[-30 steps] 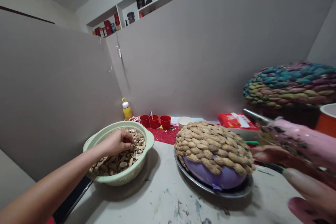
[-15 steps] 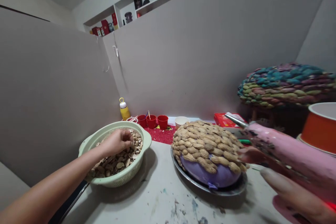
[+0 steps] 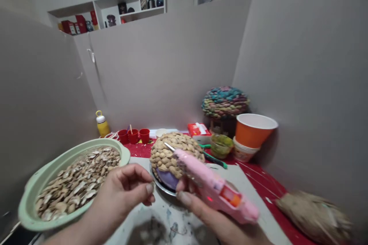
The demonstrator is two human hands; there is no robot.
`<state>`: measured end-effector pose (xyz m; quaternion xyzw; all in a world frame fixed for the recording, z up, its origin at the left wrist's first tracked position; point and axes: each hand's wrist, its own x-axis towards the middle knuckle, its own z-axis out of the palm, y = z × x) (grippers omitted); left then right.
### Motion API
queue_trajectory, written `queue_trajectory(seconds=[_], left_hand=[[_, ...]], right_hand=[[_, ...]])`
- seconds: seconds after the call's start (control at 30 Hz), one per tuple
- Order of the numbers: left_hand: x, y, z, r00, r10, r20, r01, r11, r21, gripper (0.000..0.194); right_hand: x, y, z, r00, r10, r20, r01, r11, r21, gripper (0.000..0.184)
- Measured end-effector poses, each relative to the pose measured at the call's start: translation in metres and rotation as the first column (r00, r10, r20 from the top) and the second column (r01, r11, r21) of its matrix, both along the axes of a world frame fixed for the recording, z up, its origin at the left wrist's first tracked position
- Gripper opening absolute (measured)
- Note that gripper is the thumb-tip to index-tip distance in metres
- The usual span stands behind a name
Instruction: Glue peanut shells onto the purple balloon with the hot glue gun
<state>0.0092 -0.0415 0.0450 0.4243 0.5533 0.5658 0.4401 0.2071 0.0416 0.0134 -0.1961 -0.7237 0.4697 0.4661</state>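
While I'm watching the right hand [image 3: 214, 219] clamping its fingers on the pink glue gun [image 3: 205, 174], lower right of centre, the left hand [image 3: 122, 191] is hovering lower left, fingers curled; I can't tell whether they're pinching anything. The peanut-covered balloon [image 3: 162, 157] is sitting just below frame centre in a metal dish [image 3: 163, 190].

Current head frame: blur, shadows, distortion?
Head view: the brown bundle at lower right looks smeared; the pink glue gun is soft; a dark shadow lies on the tabletop at bottom centre; the green basin looks stretched, likely by the wide lens.
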Motion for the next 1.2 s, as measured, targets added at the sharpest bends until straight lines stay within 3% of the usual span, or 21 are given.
queue_trajectory(seconds=[0.1, 0.2, 0.37, 0.57, 0.67, 0.77, 0.8, 0.87, 0.93, 1.03, 1.2], left_hand=[[0.029, 0.012, -0.009, 0.995, -0.046, 0.092, 0.043, 0.999, 0.029, 0.025], [0.042, 0.022, -0.015, 0.983, -0.037, 0.179, 0.030, 0.999, 0.042, 0.026], [0.041, 0.026, -0.019, 0.944, -0.086, 0.319, 0.079, 0.996, 0.036, 0.025], [0.035, 0.024, -0.022, 0.872, -0.174, 0.458, 0.197, 0.980, -0.004, 0.022], [0.032, 0.027, -0.020, 0.940, -0.130, 0.315, 0.123, 0.991, 0.043, 0.023], [0.032, 0.034, -0.021, 0.996, 0.061, -0.064, -0.045, 0.973, 0.226, 0.017], [0.032, 0.038, -0.022, 0.966, 0.153, -0.210, -0.079, 0.943, 0.323, 0.014], [0.034, 0.045, -0.027, 0.835, 0.328, -0.442, -0.065, 0.856, 0.512, 0.010], [0.036, 0.054, -0.032, 0.710, 0.433, -0.556, 0.011, 0.782, 0.623, 0.015], [0.038, 0.064, -0.039, 0.615, 0.482, -0.624, 0.067, 0.756, 0.651, 0.016], [0.037, 0.072, -0.041, 0.545, 0.511, -0.664, 0.088, 0.753, 0.652, 0.014]], right_hand=[[-0.006, -0.005, 0.007, 0.995, 0.101, 0.011, -0.101, 0.995, -0.025, 0.004], [-0.004, 0.001, 0.013, 0.993, 0.113, 0.017, -0.113, 0.994, 0.003, 0.002], [0.004, 0.012, 0.018, 0.995, 0.021, 0.103, -0.028, 0.997, 0.076, 0.006], [0.004, 0.014, 0.019, 0.981, 0.109, 0.158, -0.122, 0.990, 0.074, 0.011], [0.007, 0.018, 0.023, 0.990, 0.079, 0.113, -0.084, 0.996, 0.035, 0.010], [0.014, 0.025, 0.028, 0.999, -0.020, 0.025, 0.020, 1.000, 0.000, 0.011], [0.016, 0.028, 0.029, 0.998, -0.059, 0.006, 0.059, 0.998, -0.010, 0.012], [0.019, 0.033, 0.031, 0.991, -0.133, -0.008, 0.133, 0.991, -0.014, 0.016], [0.020, 0.035, 0.031, 0.987, -0.162, -0.002, 0.162, 0.987, -0.003, 0.017], [0.018, 0.037, 0.028, 0.992, -0.126, -0.022, 0.126, 0.992, 0.020, 0.008], [0.015, 0.039, 0.027, 0.997, -0.042, -0.061, 0.045, 0.998, 0.034, 0.003]])
